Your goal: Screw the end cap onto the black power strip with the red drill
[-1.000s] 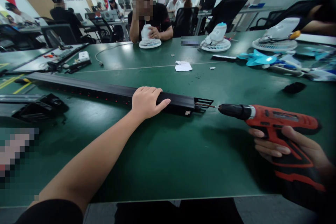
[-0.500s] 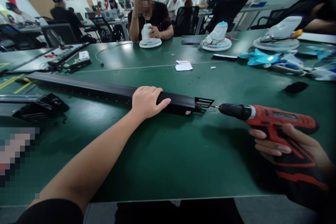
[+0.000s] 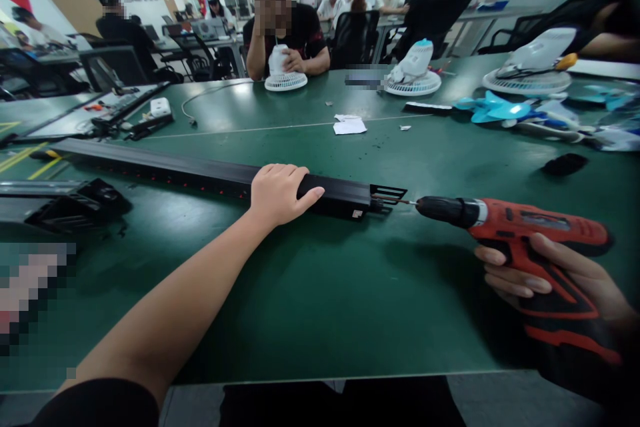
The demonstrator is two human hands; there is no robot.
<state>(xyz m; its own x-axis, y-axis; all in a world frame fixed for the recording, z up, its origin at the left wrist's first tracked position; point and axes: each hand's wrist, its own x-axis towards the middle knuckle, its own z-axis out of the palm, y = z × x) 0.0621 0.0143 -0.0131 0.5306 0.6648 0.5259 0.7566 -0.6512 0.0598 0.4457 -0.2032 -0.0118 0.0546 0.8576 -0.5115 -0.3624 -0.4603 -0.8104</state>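
A long black metal housing [image 3: 215, 173] lies across the green table, with small red spots along its near side. My left hand [image 3: 280, 195] is closed over it near its right end, fingers across the top and thumb pointing right. In my right hand [image 3: 530, 273] is a red and black cordless drill [image 3: 545, 221], gripped by its handle and pointing left. Its long thin bit [image 3: 400, 201] reaches to the housing's right end, beside a slotted black bracket [image 3: 393, 192]. Whether the tip sits in a screw is too small to tell.
At the far side a person [image 3: 310, 30] handles a white fan part [image 3: 285, 70]. More fan parts [image 3: 413, 77] and blue fan blades [image 3: 493, 108] lie at right. Paper scraps [image 3: 350, 125] are mid-table; another black part [image 3: 75, 203] is at left.
Almost nothing differs. The drill and my right hand have shifted very slightly left; the left hand stays on the housing.
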